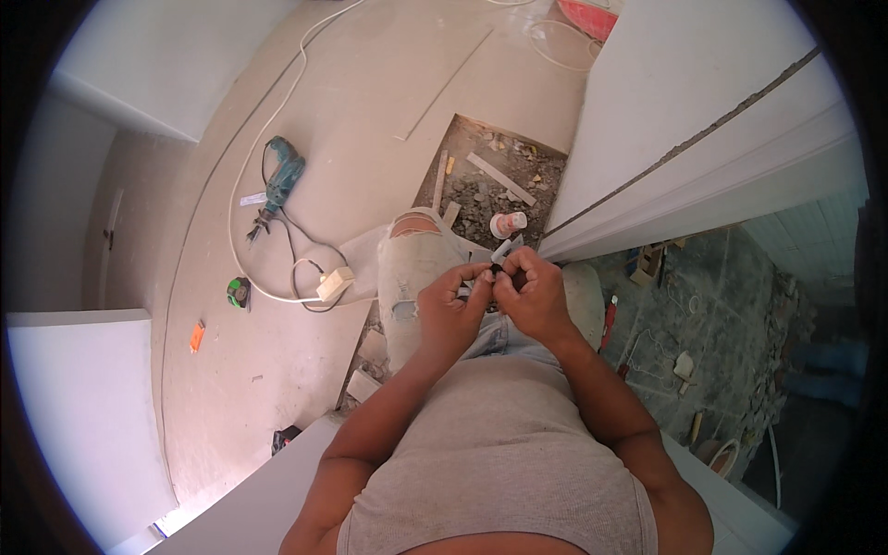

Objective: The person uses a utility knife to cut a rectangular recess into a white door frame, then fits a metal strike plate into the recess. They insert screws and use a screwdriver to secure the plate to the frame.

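- Both hands meet at chest height above the person's lap: the left hand [450, 310] and the right hand [534, 294] press together, fingers curled tight around a small dark part [497, 269] pinched between the fingertips.
- A pale strip [505, 248] sticks up from the part, above the right hand; what exactly it is cannot be told.
- The person sits in torn pale jeans [412, 268], the left knee rising just left of the hands.
- Beyond the hands lies a rubble pit [490, 185] cut in the floor, with a white-and-orange can [507, 224] at its near edge, just above the part.
- Well left of the hands, a teal power drill [280, 180] lies on the floor [351, 102], its dark cord looping to a beige socket block [335, 283] near the knee.
- A green tape measure [239, 292] sits left of the socket block; an orange marker [197, 336] lies farther left and lower.
- Right of the hands, a white wall panel [684, 111] runs diagonally; below it, a red-handled tool [609, 324] lies on dark stone.
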Action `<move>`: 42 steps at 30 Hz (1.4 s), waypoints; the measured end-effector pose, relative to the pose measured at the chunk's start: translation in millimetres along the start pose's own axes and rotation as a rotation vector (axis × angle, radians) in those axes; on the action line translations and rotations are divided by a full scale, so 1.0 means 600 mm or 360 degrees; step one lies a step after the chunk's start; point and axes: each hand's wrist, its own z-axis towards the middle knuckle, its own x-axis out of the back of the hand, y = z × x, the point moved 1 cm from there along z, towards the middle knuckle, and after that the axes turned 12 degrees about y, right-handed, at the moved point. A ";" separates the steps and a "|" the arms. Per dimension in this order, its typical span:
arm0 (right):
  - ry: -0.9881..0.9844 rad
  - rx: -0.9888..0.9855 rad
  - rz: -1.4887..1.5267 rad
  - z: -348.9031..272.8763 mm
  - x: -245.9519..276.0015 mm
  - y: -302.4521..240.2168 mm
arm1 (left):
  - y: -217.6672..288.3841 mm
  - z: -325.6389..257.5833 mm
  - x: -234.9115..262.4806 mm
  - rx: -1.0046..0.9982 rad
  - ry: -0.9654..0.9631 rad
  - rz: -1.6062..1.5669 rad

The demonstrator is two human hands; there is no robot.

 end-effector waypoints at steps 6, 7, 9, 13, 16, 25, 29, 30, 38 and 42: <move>-0.0126 -0.0390 0.0410 0.017 0.018 -0.022 | 0.006 0.017 0.009 -0.0109 0.0056 0.0214; -0.0179 -0.0452 0.0485 0.022 0.027 -0.022 | 0.007 0.020 0.011 -0.0091 0.0032 0.0247; -0.0247 -0.0513 0.0438 0.029 0.039 -0.027 | -0.001 0.025 0.013 -0.0201 0.0013 0.0242; -0.0276 -0.0555 0.0484 0.038 0.062 -0.023 | 0.004 0.033 0.021 -0.0233 -0.0106 0.0261; -0.0284 -0.0603 0.0518 0.045 0.083 -0.014 | 0.011 0.040 0.032 -0.0025 -0.0260 0.0227; -0.0354 -0.0686 0.0937 0.044 0.107 -0.014 | 0.020 0.062 0.045 0.0193 -0.0404 0.0170; -0.0157 -0.0699 0.1119 0.045 0.143 -0.017 | -0.001 0.101 0.075 0.0249 -0.0145 0.0242; -0.0094 -0.0600 0.0944 0.051 0.161 -0.018 | 0.007 0.110 0.092 0.0390 -0.0081 0.0173; 0.0007 0.0017 -0.0145 0.047 0.084 -0.030 | 0.039 0.088 0.080 0.0134 -0.0197 0.0210; 0.0024 0.0470 -0.0137 0.043 0.036 -0.073 | 0.037 0.080 0.070 0.0160 -0.0273 0.0191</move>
